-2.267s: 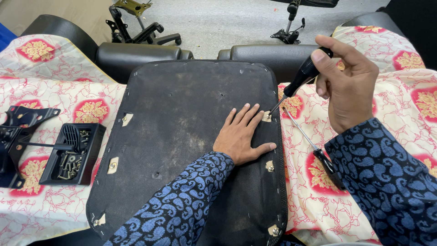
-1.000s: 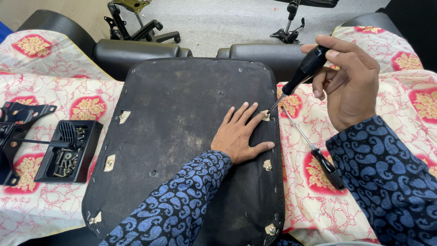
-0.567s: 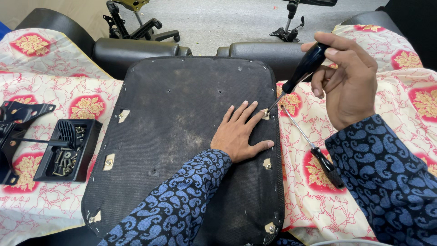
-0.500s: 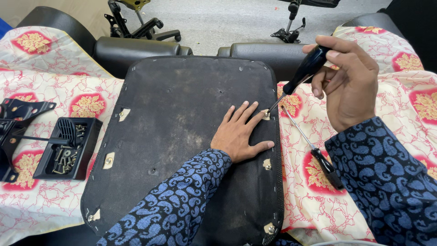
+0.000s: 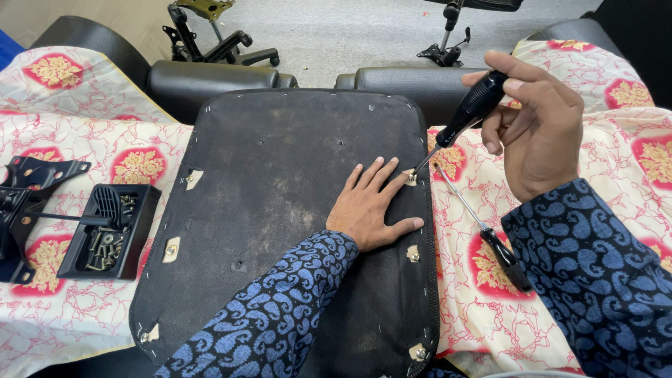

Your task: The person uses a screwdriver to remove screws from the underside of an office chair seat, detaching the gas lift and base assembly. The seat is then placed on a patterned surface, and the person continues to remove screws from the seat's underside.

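A black fabric-covered seat pan (image 5: 280,182) lies underside up across the middle. My left hand (image 5: 369,206) rests flat on it with fingers spread, near its right edge. My right hand (image 5: 535,129) grips the black handle of a screwdriver (image 5: 467,114). The tool slants down to the left and its tip sits on a screw (image 5: 411,176) in a small tan patch, just beyond my left fingertips. Two more screws (image 5: 414,256) show lower along the same edge.
A second screwdriver (image 5: 483,231) lies on the floral cloth (image 5: 84,140) at right. At left stand a black tray of screws (image 5: 108,234) and a black metal bracket (image 5: 28,189). Black armrests (image 5: 210,77) lie behind the pan, chair bases on the floor beyond.
My right fingers have shifted slightly around the screwdriver handle while the tip stays on the same screw. My left hand has kept its place on the pan.
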